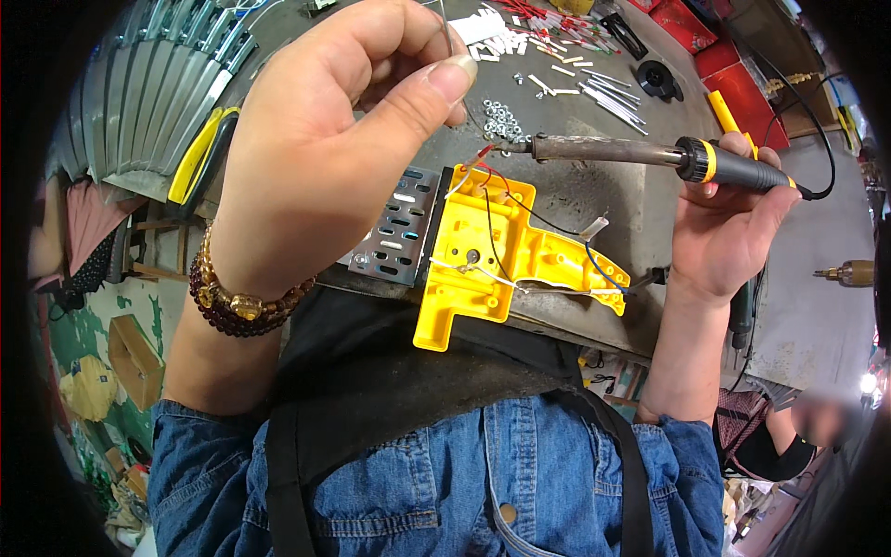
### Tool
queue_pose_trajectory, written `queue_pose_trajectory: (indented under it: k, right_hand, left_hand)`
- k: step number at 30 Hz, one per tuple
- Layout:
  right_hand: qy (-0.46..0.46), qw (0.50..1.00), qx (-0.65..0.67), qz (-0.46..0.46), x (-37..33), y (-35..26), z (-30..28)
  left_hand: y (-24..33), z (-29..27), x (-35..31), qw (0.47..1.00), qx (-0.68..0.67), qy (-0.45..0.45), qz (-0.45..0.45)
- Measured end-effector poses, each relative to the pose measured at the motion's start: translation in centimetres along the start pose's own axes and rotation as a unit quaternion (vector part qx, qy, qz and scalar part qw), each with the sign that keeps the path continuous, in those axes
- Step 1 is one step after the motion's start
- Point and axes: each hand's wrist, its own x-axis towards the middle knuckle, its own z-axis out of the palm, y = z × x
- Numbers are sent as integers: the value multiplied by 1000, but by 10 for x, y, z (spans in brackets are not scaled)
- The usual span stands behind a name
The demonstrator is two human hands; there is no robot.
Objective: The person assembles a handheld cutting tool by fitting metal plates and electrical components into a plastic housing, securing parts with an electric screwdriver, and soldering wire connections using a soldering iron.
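A soldering iron (603, 149) with a black and yellow handle lies in my right hand (729, 227), whose fingers are wrapped round it. Its tip points left and meets, or nearly meets, the end of a red wire (484, 154) above a yellow plastic housing half (432, 325). My left hand (325, 158) pinches a thin strand of wire (446, 35), probably solder, that runs down toward the tip. Black, red, white and blue wires lie across the open housing on the bench. A slotted metal plate (399, 232) adjoins its left side, partly hidden by my left hand.
Small nuts (501, 123), white sleeves (501, 42) and metal rods (613, 100) lie at the back of the bench. A black round part (659, 82) is near red boxes (719, 65). Long metal blades (139, 111) stack at left. Another person (775, 436) is at lower right.
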Motion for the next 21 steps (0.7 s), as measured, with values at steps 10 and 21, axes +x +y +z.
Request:
queue_pose_trajectory:
  k: [10, 21]
  right_hand:
    - [-18, 1000, 8, 3, -2, -1, 2]
    - [-22, 1000, 5, 8, -2, 2, 1]
  left_hand:
    - [2, 1, -1, 1000, 19, 6, 2]
    - [-3, 1, -3, 1000, 15, 6, -2]
